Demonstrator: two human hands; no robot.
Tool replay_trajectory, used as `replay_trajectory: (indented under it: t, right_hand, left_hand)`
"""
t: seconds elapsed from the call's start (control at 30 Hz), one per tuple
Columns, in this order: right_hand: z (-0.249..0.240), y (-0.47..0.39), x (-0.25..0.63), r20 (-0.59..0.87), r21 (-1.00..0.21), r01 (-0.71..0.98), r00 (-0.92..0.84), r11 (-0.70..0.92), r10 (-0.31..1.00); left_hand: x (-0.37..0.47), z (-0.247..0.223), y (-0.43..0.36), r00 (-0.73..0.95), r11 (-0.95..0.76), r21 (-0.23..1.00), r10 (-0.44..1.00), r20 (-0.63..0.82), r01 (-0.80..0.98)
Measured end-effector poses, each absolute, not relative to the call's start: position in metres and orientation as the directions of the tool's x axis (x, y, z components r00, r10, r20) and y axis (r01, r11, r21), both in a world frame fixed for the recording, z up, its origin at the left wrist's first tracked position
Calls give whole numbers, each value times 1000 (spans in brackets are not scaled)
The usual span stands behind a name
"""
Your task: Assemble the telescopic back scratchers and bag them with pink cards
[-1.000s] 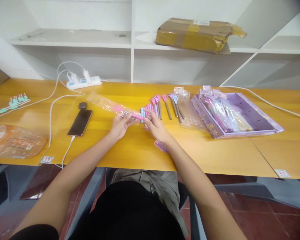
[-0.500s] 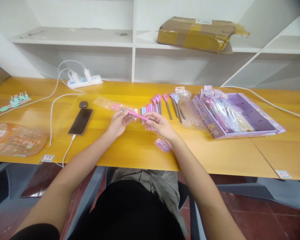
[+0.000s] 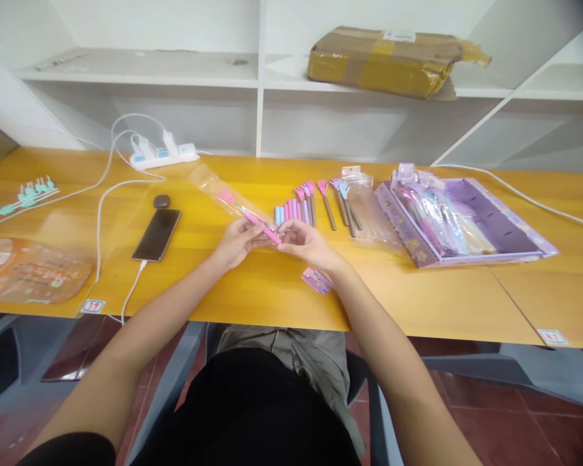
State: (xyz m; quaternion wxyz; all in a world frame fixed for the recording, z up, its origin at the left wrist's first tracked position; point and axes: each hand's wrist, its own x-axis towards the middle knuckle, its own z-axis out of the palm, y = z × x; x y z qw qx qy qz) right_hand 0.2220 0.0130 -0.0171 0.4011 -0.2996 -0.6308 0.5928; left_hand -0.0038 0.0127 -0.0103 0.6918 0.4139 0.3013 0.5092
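Note:
A pink back scratcher [image 3: 267, 232] with a hand-shaped head and a metal shaft lies inside a clear plastic bag [image 3: 205, 178], slanting from upper left to lower right. My left hand [image 3: 240, 241] is closed around the bag and the scratcher at mid-length. At the handle end, my right hand [image 3: 305, 243] pinches the bag's end, fingers closed. Just beyond it lie several pink, blue and purple handles [image 3: 291, 209]. Metal rods with claw-shaped heads [image 3: 327, 204] in pink, purple and blue lie to their right. A small purple printed card [image 3: 317, 281] rests below my right hand.
A purple display box [image 3: 502, 223] with bagged scratchers stands at right, beside empty clear bags [image 3: 376, 223]. At left are a phone [image 3: 157, 235] on a cable, a dark small case [image 3: 162, 201], an orange pouch [image 3: 39, 270] and a power strip [image 3: 165, 155]. A taped carton [image 3: 379, 61] sits on the shelf.
The bagged scratcher has turned to a steeper slant, its handle end dropping toward me. My left hand has shifted slightly right and my right hand's fingers have moved to the bag's end.

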Motion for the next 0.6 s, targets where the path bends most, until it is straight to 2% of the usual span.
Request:
replay_trajectory:
  t: [0.2, 0.4, 0.6]
  right_hand:
    - [-28, 18, 222, 177, -981, -153, -480, 116, 859]
    - [-29, 16, 221, 123, -992, -78, -516, 96, 847]
    - [-33, 17, 219, 134, -990, -33, -492, 135, 860]
  left_hand:
    - [-1, -17, 10, 355, 151, 912, 935, -6, -382]
    - [2, -24, 7, 440, 133, 951, 898, 4, -280]
    - [3, -25, 9, 381, 127, 950, 925, -9, -286]
